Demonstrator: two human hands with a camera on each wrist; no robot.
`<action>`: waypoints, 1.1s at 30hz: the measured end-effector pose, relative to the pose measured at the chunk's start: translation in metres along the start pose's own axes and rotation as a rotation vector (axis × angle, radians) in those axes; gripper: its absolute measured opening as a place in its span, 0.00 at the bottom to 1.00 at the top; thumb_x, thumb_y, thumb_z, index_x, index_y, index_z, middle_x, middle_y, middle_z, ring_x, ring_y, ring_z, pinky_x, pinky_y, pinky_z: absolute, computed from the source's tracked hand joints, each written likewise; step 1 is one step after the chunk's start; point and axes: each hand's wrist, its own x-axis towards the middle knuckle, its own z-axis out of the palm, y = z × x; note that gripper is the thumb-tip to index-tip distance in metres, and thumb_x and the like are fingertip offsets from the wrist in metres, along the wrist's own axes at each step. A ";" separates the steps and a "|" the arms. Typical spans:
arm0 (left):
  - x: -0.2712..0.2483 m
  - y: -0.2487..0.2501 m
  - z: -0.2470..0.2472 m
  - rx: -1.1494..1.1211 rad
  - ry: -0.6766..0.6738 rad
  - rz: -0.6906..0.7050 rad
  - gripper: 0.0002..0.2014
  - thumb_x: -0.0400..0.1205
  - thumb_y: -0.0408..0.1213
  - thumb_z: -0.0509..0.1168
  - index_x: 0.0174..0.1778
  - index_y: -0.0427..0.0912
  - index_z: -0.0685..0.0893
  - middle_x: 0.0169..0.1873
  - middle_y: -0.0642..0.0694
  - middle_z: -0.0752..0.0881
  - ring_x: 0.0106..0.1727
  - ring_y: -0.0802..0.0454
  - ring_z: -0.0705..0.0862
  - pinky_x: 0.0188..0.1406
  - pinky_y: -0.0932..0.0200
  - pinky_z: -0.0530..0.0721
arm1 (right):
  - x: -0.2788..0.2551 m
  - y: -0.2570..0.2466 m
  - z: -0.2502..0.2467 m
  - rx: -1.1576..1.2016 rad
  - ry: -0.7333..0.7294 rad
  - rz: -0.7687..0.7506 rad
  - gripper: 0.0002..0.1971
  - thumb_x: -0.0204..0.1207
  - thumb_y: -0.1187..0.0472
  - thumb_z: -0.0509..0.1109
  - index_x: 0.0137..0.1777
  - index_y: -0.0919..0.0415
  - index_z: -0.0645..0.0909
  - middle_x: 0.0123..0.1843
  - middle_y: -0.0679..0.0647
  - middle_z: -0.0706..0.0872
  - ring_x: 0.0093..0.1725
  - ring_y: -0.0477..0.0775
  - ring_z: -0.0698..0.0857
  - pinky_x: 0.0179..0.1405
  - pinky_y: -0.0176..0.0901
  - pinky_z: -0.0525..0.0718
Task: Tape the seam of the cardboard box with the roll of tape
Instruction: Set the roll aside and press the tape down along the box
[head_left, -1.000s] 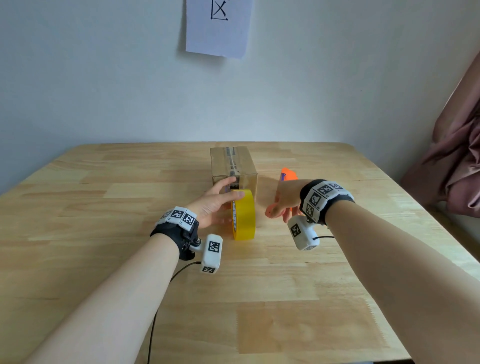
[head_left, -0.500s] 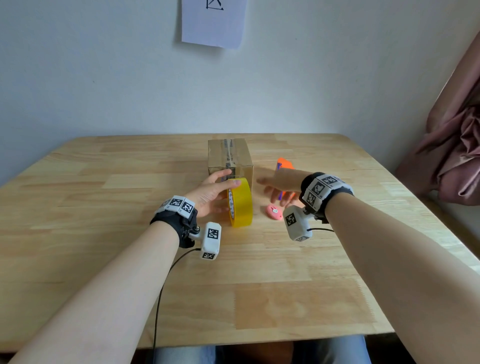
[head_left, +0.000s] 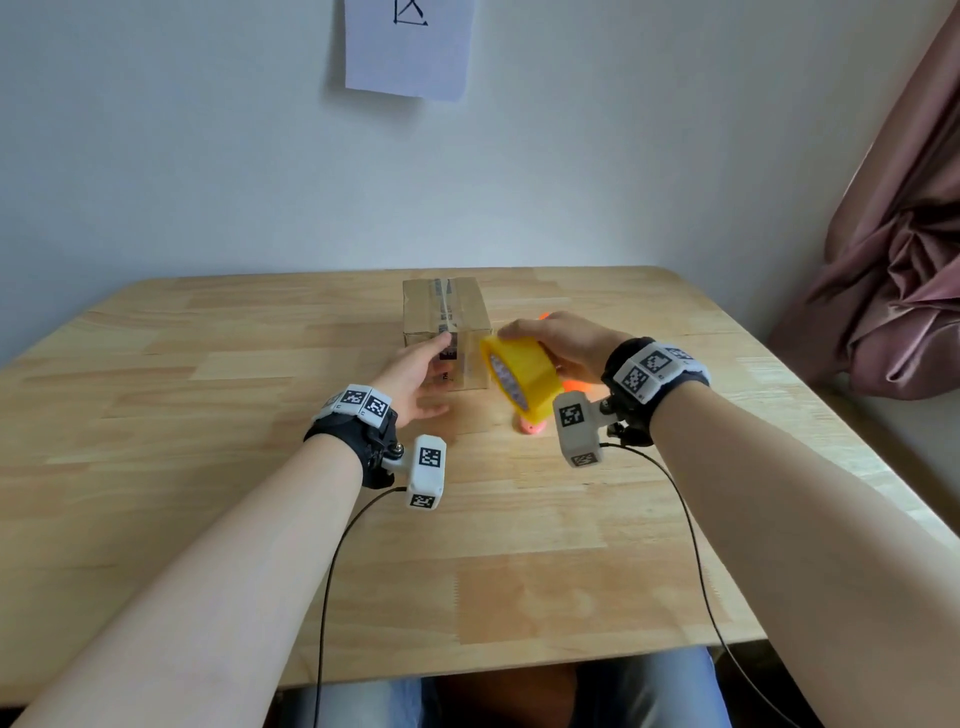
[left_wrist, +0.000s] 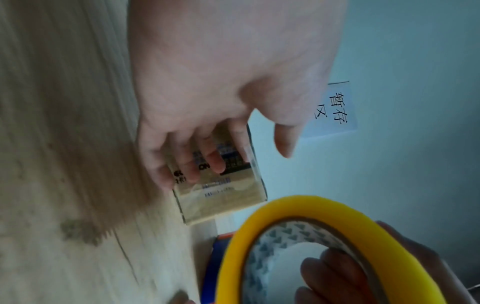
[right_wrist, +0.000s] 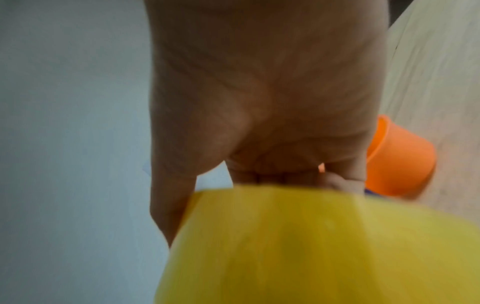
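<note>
A small cardboard box (head_left: 445, 317) stands at the table's middle, old tape along its top seam. My right hand (head_left: 540, 345) grips the yellow roll of tape (head_left: 522, 376) and holds it tilted in the air just right of the box's near corner. The left wrist view shows the right hand's fingers (left_wrist: 330, 273) hooked inside the roll (left_wrist: 285, 207). My left hand (head_left: 423, 366) is at the box's near face (left_wrist: 226, 193), fingers loosely spread and holding nothing. I cannot tell whether they touch the face. In the right wrist view the roll (right_wrist: 311, 246) hides the fingertips.
A small pink object (head_left: 532, 427) lies on the wooden table (head_left: 208, 415) under the roll. An orange cup-like item (right_wrist: 400, 160) lies beyond my right hand, with a blue part (left_wrist: 210, 267) beside it. A pink curtain (head_left: 893, 260) hangs at the right edge.
The tape roll went from my left hand, standing on the table, into my right hand and is now lifted. The right hand left the pink object on the table. My left hand reached the box.
</note>
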 end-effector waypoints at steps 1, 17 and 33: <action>0.001 0.000 0.002 -0.002 0.047 -0.002 0.19 0.80 0.54 0.73 0.64 0.51 0.86 0.56 0.47 0.88 0.57 0.44 0.87 0.59 0.38 0.87 | -0.002 -0.001 -0.009 0.017 0.072 -0.012 0.39 0.58 0.41 0.84 0.62 0.68 0.85 0.60 0.69 0.92 0.55 0.67 0.92 0.65 0.66 0.88; 0.010 -0.001 0.022 -0.015 0.195 -0.019 0.08 0.82 0.42 0.74 0.53 0.44 0.87 0.45 0.51 0.89 0.52 0.49 0.87 0.57 0.45 0.88 | -0.003 0.080 -0.059 -0.665 0.369 0.372 0.17 0.74 0.46 0.78 0.41 0.60 0.81 0.39 0.57 0.86 0.37 0.58 0.85 0.42 0.47 0.82; 0.012 -0.010 -0.005 -0.013 0.054 -0.009 0.15 0.78 0.45 0.78 0.58 0.44 0.90 0.48 0.51 0.96 0.47 0.51 0.92 0.56 0.51 0.85 | 0.022 -0.025 0.015 -0.596 0.252 -0.399 0.15 0.88 0.54 0.66 0.64 0.58 0.90 0.65 0.53 0.91 0.59 0.51 0.85 0.56 0.40 0.77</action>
